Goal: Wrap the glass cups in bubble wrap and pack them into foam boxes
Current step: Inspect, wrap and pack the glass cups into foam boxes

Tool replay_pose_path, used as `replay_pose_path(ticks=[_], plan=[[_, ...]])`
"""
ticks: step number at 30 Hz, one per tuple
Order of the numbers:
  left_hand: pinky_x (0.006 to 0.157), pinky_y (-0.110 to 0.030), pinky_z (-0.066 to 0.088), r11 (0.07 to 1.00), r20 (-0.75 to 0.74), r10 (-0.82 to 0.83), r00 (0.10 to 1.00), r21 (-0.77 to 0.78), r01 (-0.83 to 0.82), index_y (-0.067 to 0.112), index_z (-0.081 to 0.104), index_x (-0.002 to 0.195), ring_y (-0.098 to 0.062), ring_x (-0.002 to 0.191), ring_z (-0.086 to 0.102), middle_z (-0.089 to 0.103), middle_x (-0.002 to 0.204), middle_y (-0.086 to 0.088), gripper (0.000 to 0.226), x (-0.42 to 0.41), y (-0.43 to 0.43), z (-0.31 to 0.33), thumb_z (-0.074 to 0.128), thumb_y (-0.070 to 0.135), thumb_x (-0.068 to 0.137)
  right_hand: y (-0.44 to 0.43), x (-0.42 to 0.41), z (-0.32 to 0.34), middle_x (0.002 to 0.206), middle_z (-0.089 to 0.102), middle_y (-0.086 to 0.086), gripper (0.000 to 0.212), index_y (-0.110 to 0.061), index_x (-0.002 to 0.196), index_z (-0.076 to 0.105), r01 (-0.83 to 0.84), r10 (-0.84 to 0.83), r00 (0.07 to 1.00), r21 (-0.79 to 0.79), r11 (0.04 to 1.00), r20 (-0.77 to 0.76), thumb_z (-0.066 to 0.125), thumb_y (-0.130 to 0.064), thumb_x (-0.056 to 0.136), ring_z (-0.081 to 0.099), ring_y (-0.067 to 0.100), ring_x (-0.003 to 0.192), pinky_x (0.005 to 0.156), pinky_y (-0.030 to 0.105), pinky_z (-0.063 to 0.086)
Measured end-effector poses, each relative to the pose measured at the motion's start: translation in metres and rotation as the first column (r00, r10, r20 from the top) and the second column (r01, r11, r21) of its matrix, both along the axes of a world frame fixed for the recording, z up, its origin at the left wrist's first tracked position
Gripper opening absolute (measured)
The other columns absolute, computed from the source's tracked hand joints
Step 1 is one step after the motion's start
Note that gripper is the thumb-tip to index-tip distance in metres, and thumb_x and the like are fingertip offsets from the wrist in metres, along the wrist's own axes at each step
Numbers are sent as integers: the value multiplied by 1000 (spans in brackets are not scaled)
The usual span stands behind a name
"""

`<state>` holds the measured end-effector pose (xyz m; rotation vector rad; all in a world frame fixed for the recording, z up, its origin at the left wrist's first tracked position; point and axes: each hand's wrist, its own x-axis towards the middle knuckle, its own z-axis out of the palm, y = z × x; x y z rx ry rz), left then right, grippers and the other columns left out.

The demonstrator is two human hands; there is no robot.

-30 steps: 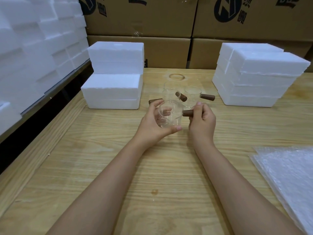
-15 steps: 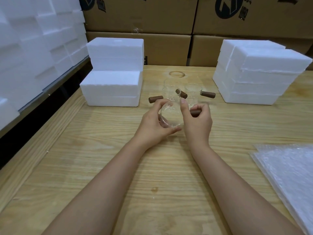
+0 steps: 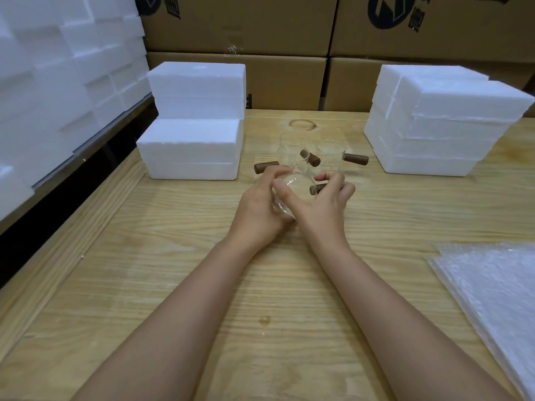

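Note:
A clear glass cup [image 3: 295,186] with a brown wooden handle is held above the table between both hands. My left hand [image 3: 260,208] cups its left side and base. My right hand [image 3: 321,204] wraps the right side, fingers curled over the handle and thumb across the glass. Behind them stand three more glass cups [image 3: 330,153] with brown handles. Foam boxes are stacked at the left [image 3: 192,146] and at the right [image 3: 440,125]. A pile of bubble wrap sheets [image 3: 492,293] lies at the right edge.
The wooden table [image 3: 173,256] has a raised left rim. A wall of foam blocks [image 3: 58,68] fills the left side. Cardboard cartons [image 3: 289,53] stand along the back.
My right hand has shifted left from the handle tip to wrap over the cup, its thumb now across the glass. The cup has tilted and sunk slightly. The left hand stays put.

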<state>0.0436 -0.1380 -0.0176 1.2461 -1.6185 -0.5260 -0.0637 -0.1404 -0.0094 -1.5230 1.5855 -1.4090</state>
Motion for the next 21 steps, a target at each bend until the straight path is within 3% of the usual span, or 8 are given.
replay_pose_path(ticks=[4,7,10,16,18,21], plan=[[73,-12,45,1000,-23,22,1000,-10,-22,32,53,117,-1,86,60,60,101,24,59,3,-1,-1,75,7,68,-1,-3,-3,119,25,4,83,-14,117,38,-77,72,993,-54,996,-90,85,-47,57,35,18,118,105,26,33],[67,-8,43,999,-97,19,995,28,-16,38,53,113,7,74,60,64,86,26,53,6,-2,-2,74,14,70,-2,-7,-6,116,22,0,79,-21,113,35,-153,141,984,-109,982,-107,87,-41,57,34,4,108,94,7,29],[62,-12,45,997,-154,10,988,76,2,38,53,111,6,63,58,62,70,21,58,9,-4,-3,77,5,70,-4,-11,-9,115,25,2,75,-21,110,33,-229,213,972,-184,956,-101,89,-30,60,36,-9,102,87,-1,30],[78,-17,50,998,-217,-37,975,42,47,29,50,114,-1,91,63,62,108,23,65,10,-4,1,86,14,62,-3,-17,-8,114,33,5,53,-17,109,40,-306,300,952,-308,901,-66,80,-18,73,48,-1,94,84,14,39],[79,-28,53,996,-254,-54,966,54,70,28,49,114,-12,87,65,61,110,24,66,9,-3,2,85,24,59,-3,-17,-6,111,36,1,43,-18,107,43,-310,318,948,-331,892,-30,72,-21,75,49,-5,91,82,16,41],[75,-32,53,995,-279,-65,958,56,84,30,49,112,-11,78,61,61,109,27,66,9,-3,1,86,27,57,-5,-17,-5,106,38,-4,31,-17,104,47,-305,328,945,-335,891,11,66,-21,79,50,-7,89,81,17,43]])
